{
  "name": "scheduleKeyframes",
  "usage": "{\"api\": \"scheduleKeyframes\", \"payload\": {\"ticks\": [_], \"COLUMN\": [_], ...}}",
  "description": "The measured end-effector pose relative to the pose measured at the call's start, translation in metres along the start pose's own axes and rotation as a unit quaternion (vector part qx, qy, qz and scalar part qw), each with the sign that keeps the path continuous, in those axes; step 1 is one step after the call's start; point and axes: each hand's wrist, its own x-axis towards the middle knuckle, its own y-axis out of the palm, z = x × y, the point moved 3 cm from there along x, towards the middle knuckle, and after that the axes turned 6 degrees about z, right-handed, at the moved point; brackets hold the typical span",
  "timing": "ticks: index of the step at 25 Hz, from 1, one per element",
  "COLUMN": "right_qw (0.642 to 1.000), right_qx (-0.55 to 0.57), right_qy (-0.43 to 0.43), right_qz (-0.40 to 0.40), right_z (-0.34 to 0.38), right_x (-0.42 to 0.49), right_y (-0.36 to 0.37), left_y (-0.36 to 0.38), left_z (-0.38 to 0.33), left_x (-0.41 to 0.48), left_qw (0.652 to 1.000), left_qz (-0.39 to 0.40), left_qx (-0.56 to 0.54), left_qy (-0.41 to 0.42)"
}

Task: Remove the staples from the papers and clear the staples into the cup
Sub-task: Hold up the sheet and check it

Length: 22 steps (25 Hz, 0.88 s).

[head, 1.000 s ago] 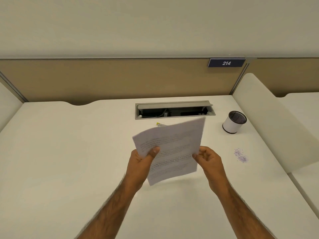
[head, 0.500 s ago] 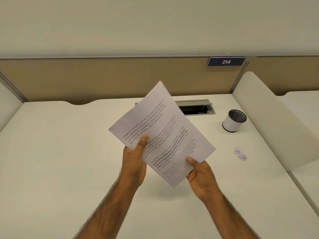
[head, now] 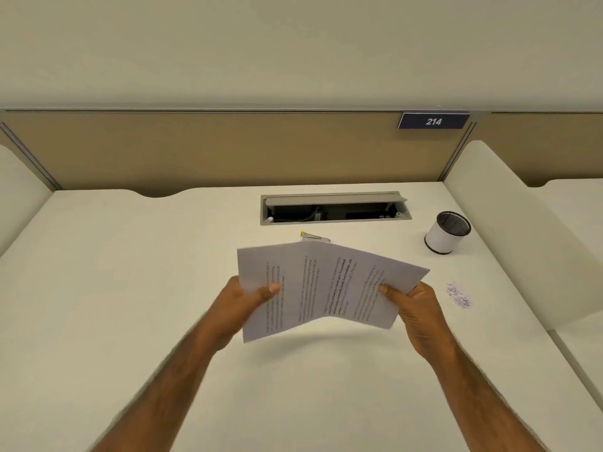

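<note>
Bright, flat, diffuse light from above; soft faint shadow under the papers [head: 326, 288] on the desk [head: 130, 288]; print smeared; wide-angle bowing at edges; forearms [head: 156, 386] blurred near bottom.

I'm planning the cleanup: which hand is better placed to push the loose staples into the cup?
Probably the right hand: the staple pile lies just to its right, with the cup beyond on that side. The left hand is across the papers. Both hold the papers, so the right must release first.

papers [head: 326, 288]: print blurred | yellow tool [head: 314, 237]: part hidden behind papers | staples [head: 460, 296]: indistinct
</note>
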Motion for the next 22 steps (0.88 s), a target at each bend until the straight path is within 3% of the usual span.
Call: {"api": "scheduleKeyframes", "payload": {"ticks": [7,15,22], "right_qw": [1.000,0.996,0.984], "right_qx": [-0.022,-0.058,-0.157], "right_qy": [0.007,0.057,0.077], "right_qz": [-0.008,-0.038,-0.020], "right_z": [-0.024,-0.060,-0.044], "right_x": [0.001,-0.006,0.002], "right_y": [0.003,0.006,0.012], "left_y": [0.003,0.005,0.005], "left_z": [0.053,0.108,0.089], "left_x": [-0.003,-0.008,0.001], "left_qw": [0.994,0.992,0.993], "left_qz": [-0.106,-0.118,-0.105], "left_qx": [-0.002,-0.014,-0.026], "left_qy": [0.011,-0.032,-0.040]}}
